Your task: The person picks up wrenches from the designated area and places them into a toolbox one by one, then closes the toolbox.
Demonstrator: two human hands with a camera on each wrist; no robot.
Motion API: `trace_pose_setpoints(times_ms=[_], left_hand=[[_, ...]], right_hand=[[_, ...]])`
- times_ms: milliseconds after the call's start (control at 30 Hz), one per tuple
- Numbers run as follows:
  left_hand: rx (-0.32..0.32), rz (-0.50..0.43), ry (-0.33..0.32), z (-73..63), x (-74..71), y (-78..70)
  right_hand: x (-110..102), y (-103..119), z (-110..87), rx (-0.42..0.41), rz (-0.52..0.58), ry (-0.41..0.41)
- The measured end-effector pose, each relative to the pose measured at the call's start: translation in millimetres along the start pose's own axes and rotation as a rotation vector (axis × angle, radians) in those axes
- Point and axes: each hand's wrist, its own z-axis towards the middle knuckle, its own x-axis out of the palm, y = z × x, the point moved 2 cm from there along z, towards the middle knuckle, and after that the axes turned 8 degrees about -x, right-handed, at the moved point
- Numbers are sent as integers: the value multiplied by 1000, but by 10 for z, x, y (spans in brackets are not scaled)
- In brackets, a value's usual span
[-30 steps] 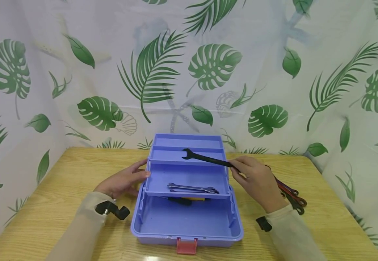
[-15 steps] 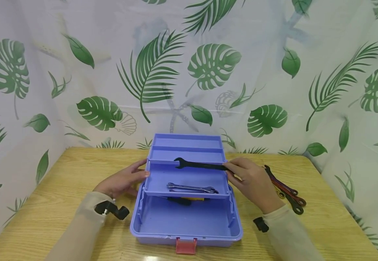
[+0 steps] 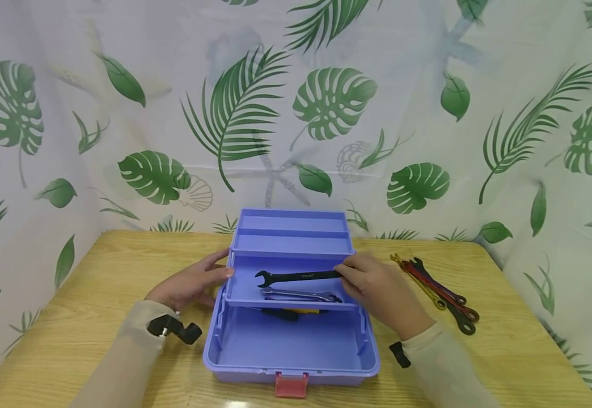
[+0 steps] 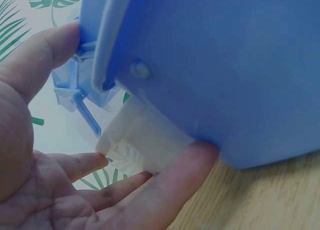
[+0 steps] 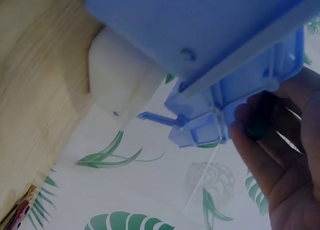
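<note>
My right hand (image 3: 377, 289) pinches one end of a black open-ended wrench (image 3: 301, 276) and holds it nearly level over the middle tray (image 3: 245, 263) of a purple-blue toolbox (image 3: 286, 372). A silver wrench (image 3: 301, 294) lies along the tray's front. In the right wrist view, the wrench's dark end (image 5: 262, 112) shows between thumb and fingers. My left hand (image 3: 191, 283) rests against the toolbox's left side. The left wrist view shows its thumb (image 4: 60, 42) on the tray edge and another fingertip (image 4: 200, 152) at the box's lower wall.
Several coloured combination wrenches (image 3: 441, 292) lie fanned on the wooden table (image 3: 510, 351) right of the toolbox. Black and yellow tools (image 3: 288, 313) lie under the tray. A red latch (image 3: 291, 385) hangs in front. A leaf-patterned cloth (image 3: 173, 113) stands behind.
My right hand has moved left and down with the black wrench, from above the rear of the tray to just over the silver wrench. The left hand has stayed in place.
</note>
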Motion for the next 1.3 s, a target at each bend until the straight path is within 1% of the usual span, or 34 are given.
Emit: trace_pose_setpoints(times_ms=[133, 367, 500, 567, 767, 967, 1100, 1200, 1300], left_hand=[[3, 2, 4, 4, -5, 9], [-7, 13, -11, 11, -12, 33], [-10, 15, -9, 9, -6, 30], [-11, 17, -12, 7, -7, 25], [-14, 19, -23, 5, -12, 20], [-16, 23, -28, -1, -6, 11], [-17, 25, -30, 0, -1, 4], [-17, 22, -30, 2, 0, 3], [-16, 25, -25, 3, 3, 5]], right_hand=[[-14, 49, 59, -4, 16, 47], [-23, 102, 164, 10, 32, 145], [-19, 118, 199, 24, 52, 182], [-7, 116, 213, 27, 88, 187], [26, 83, 223, 47, 253, 204], [56, 46, 199, 56, 333, 252], [29, 21, 168, 92, 377, 235], [-15, -5, 118, 130, 380, 196], [-45, -45, 42, 175, 357, 167]])
